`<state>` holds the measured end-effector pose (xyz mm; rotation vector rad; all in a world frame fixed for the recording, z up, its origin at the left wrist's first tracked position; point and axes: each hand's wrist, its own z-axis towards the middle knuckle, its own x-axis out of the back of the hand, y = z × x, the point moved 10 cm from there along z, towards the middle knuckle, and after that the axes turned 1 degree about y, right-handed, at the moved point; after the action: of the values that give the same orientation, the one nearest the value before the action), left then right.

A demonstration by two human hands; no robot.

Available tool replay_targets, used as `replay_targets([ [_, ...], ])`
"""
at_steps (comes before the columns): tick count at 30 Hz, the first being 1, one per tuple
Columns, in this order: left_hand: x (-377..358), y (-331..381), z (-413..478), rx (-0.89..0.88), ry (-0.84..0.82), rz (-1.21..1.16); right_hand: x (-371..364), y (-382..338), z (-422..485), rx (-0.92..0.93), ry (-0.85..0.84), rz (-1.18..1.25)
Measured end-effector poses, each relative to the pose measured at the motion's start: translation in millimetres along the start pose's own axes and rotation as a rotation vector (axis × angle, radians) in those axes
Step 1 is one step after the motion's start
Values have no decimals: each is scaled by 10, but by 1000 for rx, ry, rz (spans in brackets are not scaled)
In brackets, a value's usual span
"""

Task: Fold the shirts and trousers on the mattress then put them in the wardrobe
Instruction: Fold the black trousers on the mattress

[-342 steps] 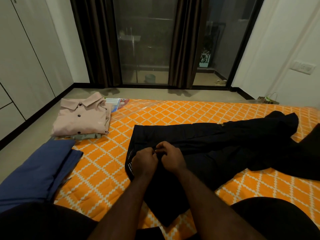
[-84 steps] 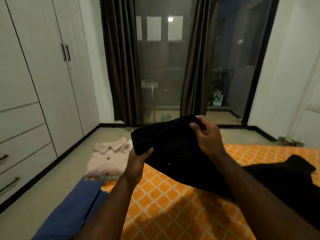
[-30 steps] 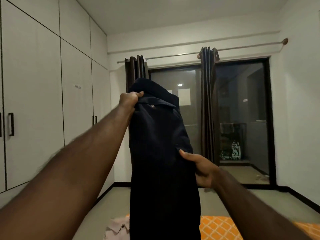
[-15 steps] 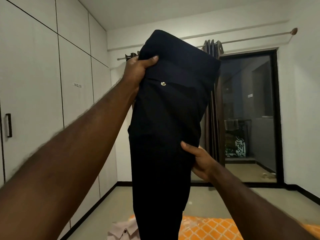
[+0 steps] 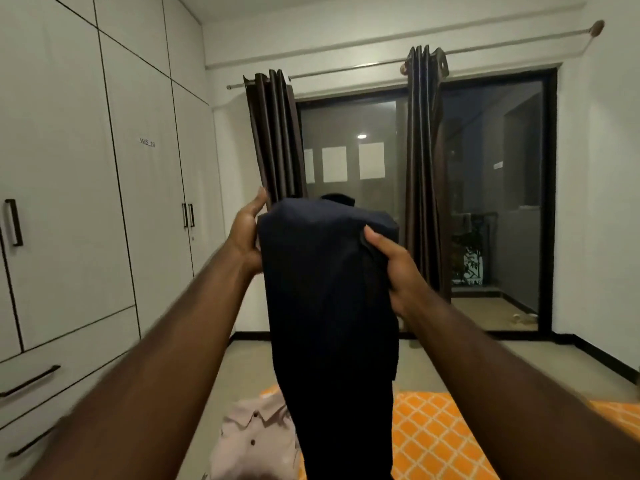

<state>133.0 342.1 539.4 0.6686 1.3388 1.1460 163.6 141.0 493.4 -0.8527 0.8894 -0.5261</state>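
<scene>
Dark trousers (image 5: 329,306) hang in the air in front of me, folded over at the top, their lower end dropping out of the frame. My left hand (image 5: 246,233) holds the top left edge, fingers behind the cloth. My right hand (image 5: 391,268) grips the right edge a little lower, thumb on the front. Below lies the orange patterned mattress (image 5: 433,438) with a folded pink shirt (image 5: 256,441) on its left end. The white wardrobe (image 5: 86,202) fills the left wall, doors closed.
Drawers with dark handles (image 5: 31,379) sit low in the wardrobe. Brown curtains (image 5: 277,140) flank a dark glass balcony door (image 5: 491,202) ahead. Bare beige floor (image 5: 485,362) lies between the mattress and the door.
The trousers' top has come down from above head height to chest height. My right hand has moved up to the top right edge, and my left hand has dropped with the cloth.
</scene>
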Motion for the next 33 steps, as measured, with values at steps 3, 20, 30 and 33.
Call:
replay_targets([
  [3, 205, -666, -238, 144, 29, 24, 126, 175, 106, -78, 77, 10],
  [20, -271, -1073, -206, -128, -265, 117, 1022, 372, -186, -377, 190, -275],
  [30, -208, -1338, -6, -129, 48, -335, 1044, -142, 66, -73, 348, -319],
  [33, -175, -1325, -52, -130, 37, -190, 1055, -87, 98, -38, 335, -313],
])
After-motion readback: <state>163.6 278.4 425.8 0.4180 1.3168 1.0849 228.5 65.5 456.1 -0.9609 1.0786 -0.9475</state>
